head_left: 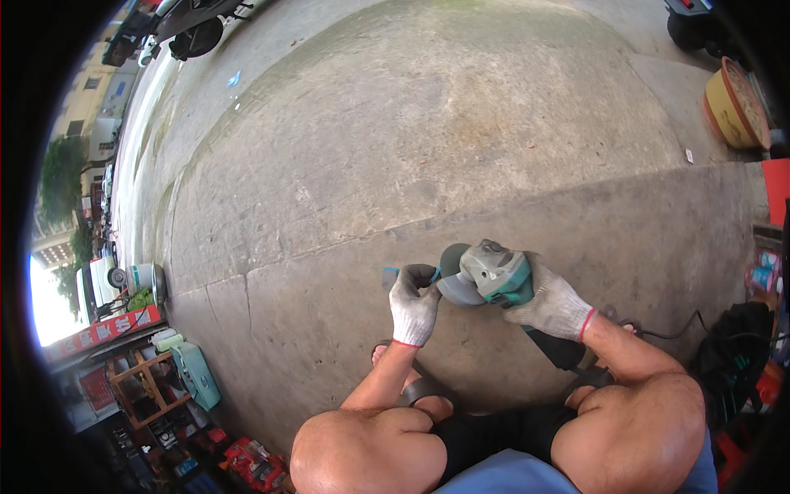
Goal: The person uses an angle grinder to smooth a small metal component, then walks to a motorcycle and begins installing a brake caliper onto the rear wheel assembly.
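My right hand, in a white knit work glove with a dirty palm, is closed round the head of an angle grinder with a silver and teal body. Its dark round disc and a pale grey guard face my left hand. The grinder's black rear body slants down toward my right foot. My left hand, gloved alike, pinches a small thin piece with a blue edge close beside the disc. The fingers hide most of that piece, and whether it touches the disc I cannot tell.
A black cable runs off to the right. At the left stand a teal case, a wooden frame and red tools. A yellow and red tub sits far right; a parked motorcycle is far left. My sandalled feet flank the work.
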Action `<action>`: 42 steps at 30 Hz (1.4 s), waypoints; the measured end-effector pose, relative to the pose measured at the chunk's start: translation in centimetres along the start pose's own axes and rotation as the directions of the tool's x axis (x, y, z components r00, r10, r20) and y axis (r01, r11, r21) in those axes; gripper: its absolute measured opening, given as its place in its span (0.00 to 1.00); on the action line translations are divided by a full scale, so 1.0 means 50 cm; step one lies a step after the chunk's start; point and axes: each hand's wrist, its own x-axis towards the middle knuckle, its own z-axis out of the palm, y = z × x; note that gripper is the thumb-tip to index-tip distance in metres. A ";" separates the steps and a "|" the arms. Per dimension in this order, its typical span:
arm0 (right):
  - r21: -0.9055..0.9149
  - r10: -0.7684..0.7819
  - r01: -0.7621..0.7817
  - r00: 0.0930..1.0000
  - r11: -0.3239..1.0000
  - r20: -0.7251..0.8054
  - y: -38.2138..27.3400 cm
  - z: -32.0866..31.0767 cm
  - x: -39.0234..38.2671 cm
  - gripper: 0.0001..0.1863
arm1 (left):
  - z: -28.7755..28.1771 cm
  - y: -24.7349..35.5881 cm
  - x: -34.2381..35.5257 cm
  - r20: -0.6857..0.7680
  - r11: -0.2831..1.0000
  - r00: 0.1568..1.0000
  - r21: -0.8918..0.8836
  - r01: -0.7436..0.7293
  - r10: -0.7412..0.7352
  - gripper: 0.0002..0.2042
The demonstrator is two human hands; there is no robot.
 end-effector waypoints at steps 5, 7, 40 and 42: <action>0.003 0.005 -0.005 1.000 1.000 -0.005 0.002 0.003 -0.003 0.43 | -0.006 0.003 0.000 -0.044 0.997 0.999 -0.072 0.014 -0.017 0.12; 0.011 -0.009 0.009 1.000 1.000 -0.015 0.016 0.000 -0.005 0.43 | -0.006 0.008 0.001 -0.044 0.991 0.998 -0.129 0.043 -0.049 0.12; 0.010 -0.035 0.035 0.999 0.999 -0.019 0.020 -0.002 -0.006 0.40 | -0.007 0.006 0.000 -0.032 0.983 0.995 -0.161 0.087 -0.094 0.12; 0.018 -0.035 0.035 0.999 0.999 -0.022 0.026 -0.003 -0.010 0.40 | -0.011 -0.004 0.001 -0.040 0.983 0.996 -0.171 0.073 -0.081 0.12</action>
